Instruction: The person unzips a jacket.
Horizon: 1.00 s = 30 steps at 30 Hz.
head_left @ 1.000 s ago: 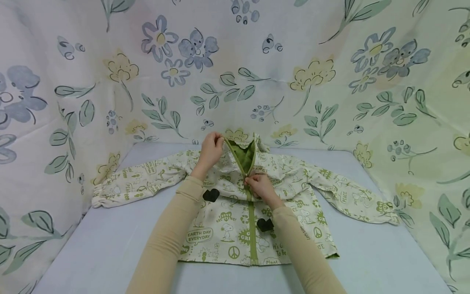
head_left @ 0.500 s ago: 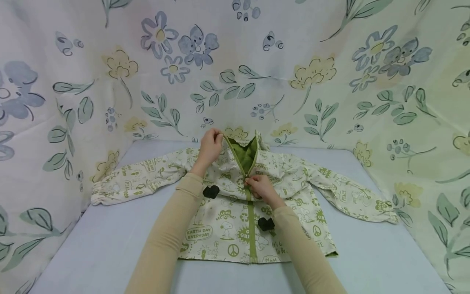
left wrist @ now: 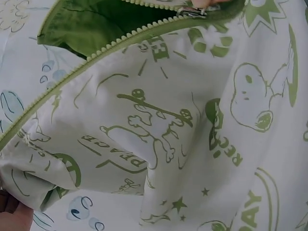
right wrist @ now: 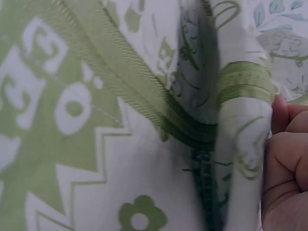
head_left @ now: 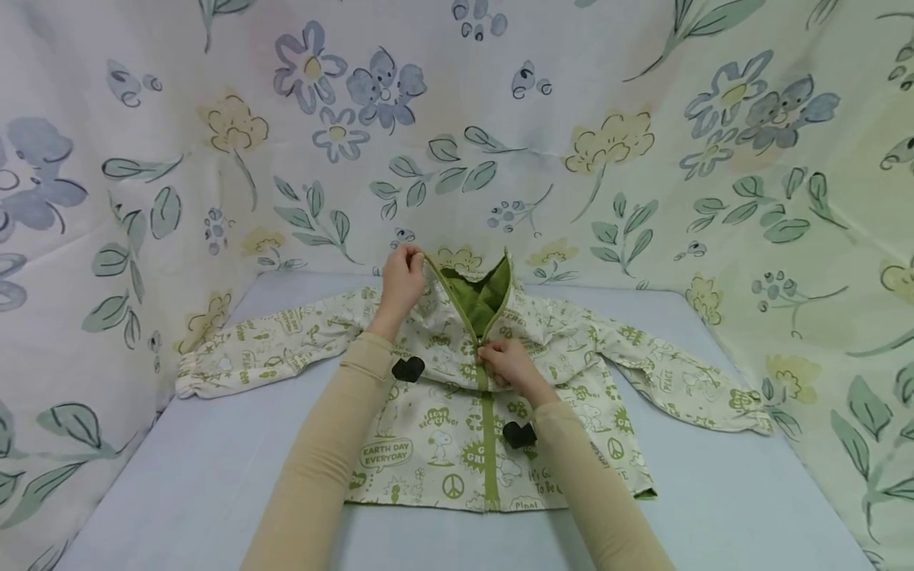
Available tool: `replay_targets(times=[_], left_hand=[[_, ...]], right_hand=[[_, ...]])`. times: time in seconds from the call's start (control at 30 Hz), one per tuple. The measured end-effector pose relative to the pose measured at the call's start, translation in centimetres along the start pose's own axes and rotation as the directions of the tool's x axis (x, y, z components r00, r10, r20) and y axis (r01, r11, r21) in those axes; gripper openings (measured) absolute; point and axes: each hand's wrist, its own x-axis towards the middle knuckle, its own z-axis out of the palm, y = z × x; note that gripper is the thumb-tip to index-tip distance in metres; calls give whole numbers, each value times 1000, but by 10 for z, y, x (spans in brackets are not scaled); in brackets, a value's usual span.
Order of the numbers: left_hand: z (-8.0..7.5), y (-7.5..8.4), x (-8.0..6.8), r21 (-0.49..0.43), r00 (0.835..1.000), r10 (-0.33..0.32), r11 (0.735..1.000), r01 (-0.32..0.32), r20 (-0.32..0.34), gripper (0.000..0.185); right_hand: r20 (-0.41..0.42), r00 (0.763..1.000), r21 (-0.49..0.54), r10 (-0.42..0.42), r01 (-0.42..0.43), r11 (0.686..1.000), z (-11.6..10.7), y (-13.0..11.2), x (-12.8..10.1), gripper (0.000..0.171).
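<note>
Now I see the left hand (head_left: 401, 279) pinching the collar edge higher and further left than a second ago, tensioning the zipper (head_left: 467, 317). The right hand (head_left: 503, 362) pinches the slider mid-chest. The jacket (head_left: 435, 432) lies flat on the tabletop (head_left: 714, 507).

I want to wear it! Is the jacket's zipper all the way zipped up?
No, only partly. The zipper is closed from the hem to the right hand; above it the collar gapes, showing green lining. The left hand holds the collar edge.
</note>
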Motion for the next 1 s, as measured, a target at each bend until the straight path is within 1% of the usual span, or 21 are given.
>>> replay_targets(times=[0.1, 0.23, 0.3, 0.33, 0.4, 0.43, 0.5, 0.53, 0.57, 0.63, 0.7, 0.73, 0.8, 0.87, 0.93, 0.97, 1.0], left_hand=[[-2, -5, 1, -18, 1000, -5, 1000, 4, -30, 19], [-3, -11, 1, -25, 998, -5, 1000, 3, -62, 19], [-3, -13, 0, -11, 997, 6, 1000, -7, -73, 23], [-3, -14, -1, 5, 996, 22, 1000, -21, -82, 26], [-2, -15, -3, 48, 992, 77, 996, -73, -99, 32], [-1, -15, -5, 70, 987, 120, 991, -113, -106, 35], [1, -14, -7, 118, 969, 222, 971, -209, -106, 38], [2, -13, -8, 134, 959, 269, 957, -256, -91, 38], [4, -11, -9, 148, 947, 316, 941, -304, -63, 37], [9, -8, -12, 170, 920, 390, 905, -391, 40, 37], [14, -6, -17, 200, 881, 437, 861, -469, 184, 36], [17, -5, -19, 214, 853, 452, 835, -507, 260, 36], [24, -7, -24, 259, 793, 459, 773, -579, 401, 36], [30, -10, -27, 299, 737, 451, 709, -638, 504, 34], [35, -14, -30, 341, 700, 434, 650, -679, 567, 31], [37, -16, -31, 361, 688, 426, 623, -694, 587, 29], [38, -18, -32, 375, 681, 423, 603, -704, 598, 26]], right_hand=[[-3, 1000, 10, -20, 20, 1000, -1, -5, -2, 29], [-48, 998, -23, -29, 28, 999, -4, -12, -6, 29], [-73, 997, -42, -24, 21, 999, -6, -15, -8, 29], [-80, 997, -45, -21, 18, 999, -6, -16, -9, 29], [-83, 996, -31, -20, 18, 999, -7, -18, -10, 29], [-84, 996, -21, -24, 22, 1000, -8, -19, -11, 30], [-83, 996, -8, -32, 32, 999, -9, -20, -10, 30], [-82, 996, -3, -38, 38, 999, -9, -20, -10, 29], [-82, 996, 0, -45, 45, 999, -9, -20, -9, 29], [-83, 995, -6, -57, 57, 998, -9, -21, -9, 29], [-81, 994, -20, -69, 68, 997, -9, -21, -9, 29], [-81, 994, -27, -74, 72, 997, -9, -21, -9, 29], [-78, 994, -35, -81, 78, 996, -8, -22, -9, 30], [-72, 994, -35, -85, 83, 996, -9, -23, -9, 30], [-70, 994, -34, -84, 82, 996, -9, -23, -10, 31], [-72, 994, -38, -82, 80, 996, -9, -24, -10, 31], [-75, 994, -41, -79, 76, 996, -10, -24, -11, 31]])
